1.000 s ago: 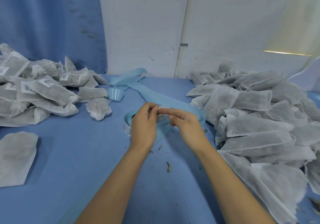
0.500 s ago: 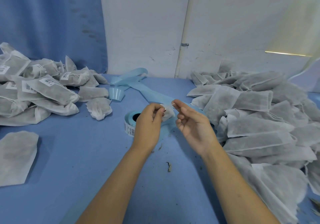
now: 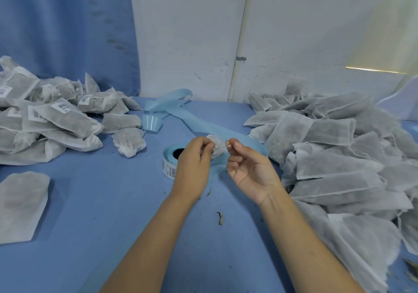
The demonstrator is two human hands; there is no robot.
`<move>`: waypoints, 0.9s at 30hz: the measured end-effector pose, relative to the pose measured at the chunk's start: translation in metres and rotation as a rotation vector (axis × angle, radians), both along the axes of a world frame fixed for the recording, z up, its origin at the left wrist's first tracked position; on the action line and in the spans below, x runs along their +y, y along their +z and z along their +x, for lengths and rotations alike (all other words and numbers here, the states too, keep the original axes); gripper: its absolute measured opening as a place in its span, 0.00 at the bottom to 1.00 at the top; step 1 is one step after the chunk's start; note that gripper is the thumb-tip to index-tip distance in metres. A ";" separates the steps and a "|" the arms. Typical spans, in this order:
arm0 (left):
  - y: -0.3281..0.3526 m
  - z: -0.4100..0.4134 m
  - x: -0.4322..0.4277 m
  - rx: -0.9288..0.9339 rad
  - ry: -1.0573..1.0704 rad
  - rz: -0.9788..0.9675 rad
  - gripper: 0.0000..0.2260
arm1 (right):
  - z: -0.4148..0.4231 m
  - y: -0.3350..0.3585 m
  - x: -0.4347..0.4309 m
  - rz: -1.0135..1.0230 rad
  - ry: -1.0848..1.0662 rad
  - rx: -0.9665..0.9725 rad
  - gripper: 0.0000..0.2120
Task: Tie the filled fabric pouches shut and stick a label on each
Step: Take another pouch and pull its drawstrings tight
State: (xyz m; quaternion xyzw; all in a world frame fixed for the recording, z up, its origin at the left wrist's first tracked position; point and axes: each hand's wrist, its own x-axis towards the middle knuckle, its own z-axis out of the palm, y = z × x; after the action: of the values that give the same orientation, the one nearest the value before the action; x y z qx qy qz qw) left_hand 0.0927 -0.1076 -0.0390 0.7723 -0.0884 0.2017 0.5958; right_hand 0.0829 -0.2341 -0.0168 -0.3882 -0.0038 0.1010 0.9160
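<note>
matt fabric pouches (image 3: 328, 168), glossy label roll (image 3: 172, 159), smooth blue table (image 3: 101, 202)

Observed against one second ago: the left hand (image 3: 192, 168) and right hand (image 3: 251, 170), then pressed together fingertip to fingertip, now stand apart. The right hand is turned palm-up, where before its back faced the camera; its thumb and forefinger pinch the drawstring (image 3: 228, 144). The gathered neck of the pouch (image 3: 216, 147), previously hidden between the hands, is now exposed between them, with the left hand pinching it at the gather. The label roll (image 3: 172, 159), earlier mostly covered by the left hand, now shows its dark core
</note>
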 end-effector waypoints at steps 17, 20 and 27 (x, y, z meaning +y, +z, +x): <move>-0.006 0.004 0.013 -0.324 0.223 0.589 0.18 | -0.002 -0.002 0.004 -0.028 -0.023 -0.141 0.10; -0.007 0.006 0.015 -0.241 0.183 0.451 0.17 | -0.002 -0.002 0.004 0.004 -0.005 -0.160 0.10; -0.002 0.008 0.018 -0.176 0.263 0.172 0.09 | 0.000 -0.007 0.005 -0.315 -0.244 -0.149 0.09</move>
State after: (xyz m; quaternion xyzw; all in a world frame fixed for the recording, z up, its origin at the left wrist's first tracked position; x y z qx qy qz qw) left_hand 0.1003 -0.0897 -0.0413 0.8049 -0.0555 0.3361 0.4860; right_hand 0.0832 -0.2286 -0.0235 -0.5307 -0.0087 -0.0402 0.8466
